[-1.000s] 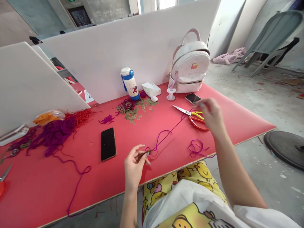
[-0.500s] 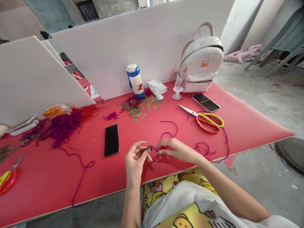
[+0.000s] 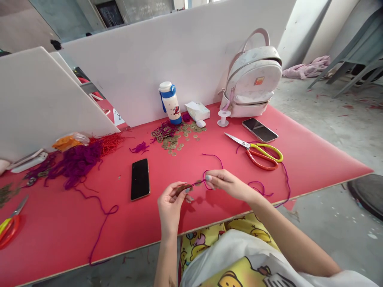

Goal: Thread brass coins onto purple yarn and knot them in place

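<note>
My left hand (image 3: 170, 203) pinches a small brass coin (image 3: 183, 187) above the red table (image 3: 209, 207). My right hand (image 3: 229, 184) pinches the purple string (image 3: 213, 156) just right of the coin, with a short taut stretch running between the two hands. The rest of the string loops over the table behind my right hand and trails off toward the table's front right edge. A black phone (image 3: 140, 179) lies just left of my left hand.
Orange and yellow scissors (image 3: 257, 152), a second phone (image 3: 259, 130), an empty spool (image 3: 223, 118), a white backpack (image 3: 253, 79), a bottle (image 3: 169, 102), a coin pile (image 3: 176, 137), purple and red yarn heaps (image 3: 78, 157), more scissors (image 3: 10, 224) at the left edge. White partitions stand behind.
My right hand came back from near the scissors to the coin, took hold of the string there and drew it slightly right. The left hand stayed put.
</note>
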`<state>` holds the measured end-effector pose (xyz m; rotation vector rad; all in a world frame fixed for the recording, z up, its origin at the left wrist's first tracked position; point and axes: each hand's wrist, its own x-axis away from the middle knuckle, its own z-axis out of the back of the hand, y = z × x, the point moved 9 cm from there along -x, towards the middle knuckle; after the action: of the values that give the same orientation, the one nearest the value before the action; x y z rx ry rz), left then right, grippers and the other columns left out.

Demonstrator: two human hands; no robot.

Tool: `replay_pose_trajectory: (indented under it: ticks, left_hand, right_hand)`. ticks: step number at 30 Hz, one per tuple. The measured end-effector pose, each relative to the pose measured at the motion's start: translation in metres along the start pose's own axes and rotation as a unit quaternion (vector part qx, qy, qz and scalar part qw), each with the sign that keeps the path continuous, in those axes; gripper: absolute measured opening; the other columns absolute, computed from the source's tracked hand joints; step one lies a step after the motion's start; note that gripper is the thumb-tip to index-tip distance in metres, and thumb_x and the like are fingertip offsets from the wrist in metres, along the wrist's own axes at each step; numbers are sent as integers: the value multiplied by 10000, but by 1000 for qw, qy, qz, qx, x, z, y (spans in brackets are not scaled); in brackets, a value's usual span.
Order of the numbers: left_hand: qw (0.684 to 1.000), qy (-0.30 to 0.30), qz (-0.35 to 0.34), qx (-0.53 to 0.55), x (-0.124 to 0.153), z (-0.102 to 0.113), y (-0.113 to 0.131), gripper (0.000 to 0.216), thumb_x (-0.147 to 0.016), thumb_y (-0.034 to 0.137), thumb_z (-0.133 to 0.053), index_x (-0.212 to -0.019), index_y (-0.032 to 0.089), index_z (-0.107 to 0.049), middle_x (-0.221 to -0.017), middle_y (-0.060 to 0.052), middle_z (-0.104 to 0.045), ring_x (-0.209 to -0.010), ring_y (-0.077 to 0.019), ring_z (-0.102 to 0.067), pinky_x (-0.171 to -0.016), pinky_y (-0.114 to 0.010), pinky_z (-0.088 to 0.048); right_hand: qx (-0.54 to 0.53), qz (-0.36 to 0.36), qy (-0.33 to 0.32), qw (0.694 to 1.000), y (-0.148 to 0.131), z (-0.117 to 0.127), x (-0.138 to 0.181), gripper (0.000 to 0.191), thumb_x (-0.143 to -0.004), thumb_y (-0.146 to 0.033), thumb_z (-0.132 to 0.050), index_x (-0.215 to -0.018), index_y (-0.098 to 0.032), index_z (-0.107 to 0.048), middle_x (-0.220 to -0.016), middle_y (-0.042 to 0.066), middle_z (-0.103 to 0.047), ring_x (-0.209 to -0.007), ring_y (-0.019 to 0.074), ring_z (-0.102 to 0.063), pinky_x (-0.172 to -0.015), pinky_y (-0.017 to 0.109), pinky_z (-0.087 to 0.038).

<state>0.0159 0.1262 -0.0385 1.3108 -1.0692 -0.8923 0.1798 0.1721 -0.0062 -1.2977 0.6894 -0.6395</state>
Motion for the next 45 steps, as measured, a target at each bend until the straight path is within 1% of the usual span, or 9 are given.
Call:
replay_pose_trajectory:
  ticks: [9,13,18,22,28,33,36,40,45]
  left_hand:
    - [999,18,-28,13,10,2,-1,213,-806,352,-671,-783,144,-711,-692,-59,-732,-564,-163,-667,-523,-243,-527]
    - [997,-64,-31,-36,10,-10,1,313,-875,418,-579,-832,140,-716,-803,-94,-743,-694,-194,-693,-592,-264,-536]
    - [985,-77,-131,-78,8,-22,41,295,-927,386,-510,-1108,200,-652,-1183,-92,-662,-1113,-213,-604,-936,-312,-472]
    - [968,-167,-173,-69,10,-57,70,268,-911,375,-546,-1054,186,-672,-1128,-92,-675,-1101,-219,-593,-969,-326,-438]
    - [957,-275,-90,-35,15,-91,64,322,-934,391,-492,-790,157,-658,-889,-89,-716,-752,-159,-609,-711,-263,-471]
    - [941,-334,1,47,21,-102,44,487,-948,493,-386,-638,156,-553,-776,-110,-705,-701,-187,-638,-669,-294,-471]
    - [942,-331,16,57,21,-105,40,523,-925,565,-390,-689,142,-589,-709,-106,-702,-678,-202,-665,-636,-295,-476]
    - [942,-325,39,68,20,-107,36,394,-913,494,-486,-914,126,-626,-668,-89,-711,-617,-193,-684,-502,-235,-418]
    - [928,-326,107,145,20,-111,30,363,-888,462,-496,-888,129,-641,-887,-150,-742,-769,-262,-719,-558,-279,-497]
  right_hand:
    - [146,61,56,986,-47,35,-1,393,-988,-366,-390,-637,-187,-374,-587,-47,-343,-536,88,-288,-521,232,-263]
    - [196,89,37,976,-69,33,-4,372,-987,-337,-397,-651,-180,-439,-590,-33,-420,-538,90,-366,-539,227,-309]
    - [261,127,-69,954,-90,6,-7,317,-985,-270,-390,-707,-173,-508,-654,-3,-570,-566,93,-467,-585,227,-336]
    - [344,144,-31,927,-103,4,-11,312,-970,-271,-423,-678,-178,-482,-623,-13,-531,-547,95,-420,-552,236,-271]
    - [382,139,40,913,-105,23,-11,360,-970,-285,-418,-626,-193,-366,-575,-33,-390,-529,100,-314,-552,259,-223]
    - [378,130,62,914,-98,32,-11,362,-978,-308,-403,-643,-197,-323,-580,-40,-337,-535,101,-292,-558,258,-214]
    - [382,120,55,915,-94,31,-13,363,-978,-306,-405,-642,-194,-324,-582,-38,-346,-535,97,-289,-557,260,-206]
    - [388,113,50,913,-90,32,-14,356,-976,-298,-407,-644,-192,-333,-576,-37,-361,-531,96,-300,-552,265,-195]
    - [391,108,59,912,-84,41,-13,346,-972,-278,-413,-646,-192,-332,-583,-39,-364,-536,96,-304,-558,260,-205]
